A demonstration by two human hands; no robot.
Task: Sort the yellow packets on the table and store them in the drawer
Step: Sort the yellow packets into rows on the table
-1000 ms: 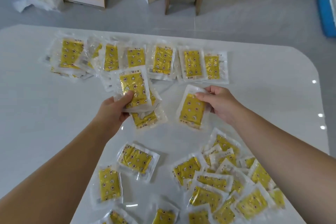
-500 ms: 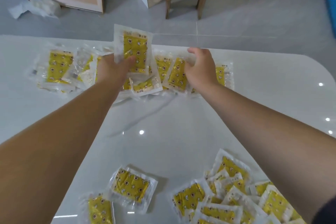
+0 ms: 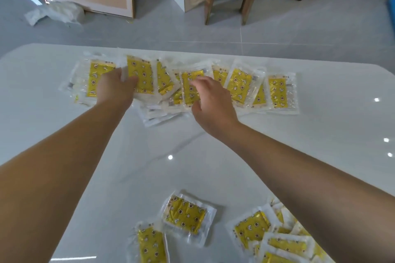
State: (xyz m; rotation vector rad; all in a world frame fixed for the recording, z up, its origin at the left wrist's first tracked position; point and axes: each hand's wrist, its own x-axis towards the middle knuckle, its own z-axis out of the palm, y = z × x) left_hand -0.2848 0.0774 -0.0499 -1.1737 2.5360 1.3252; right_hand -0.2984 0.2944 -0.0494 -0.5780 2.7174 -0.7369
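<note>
Head view: sorting, far row (image 3: 282,92).
With left hand (image 3: 116,88) pinching one packet (image 3: 142,70) and right hand (image 3: 211,104) slack-fingered, squaring edges seemed advisable.

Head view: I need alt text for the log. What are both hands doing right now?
Both hands reach to a row of yellow packets along the far side of a white table; the left hand pinches a packet, the right hand hovers loose-fingered above the row. Loose packets lie scattered nearer.
</note>
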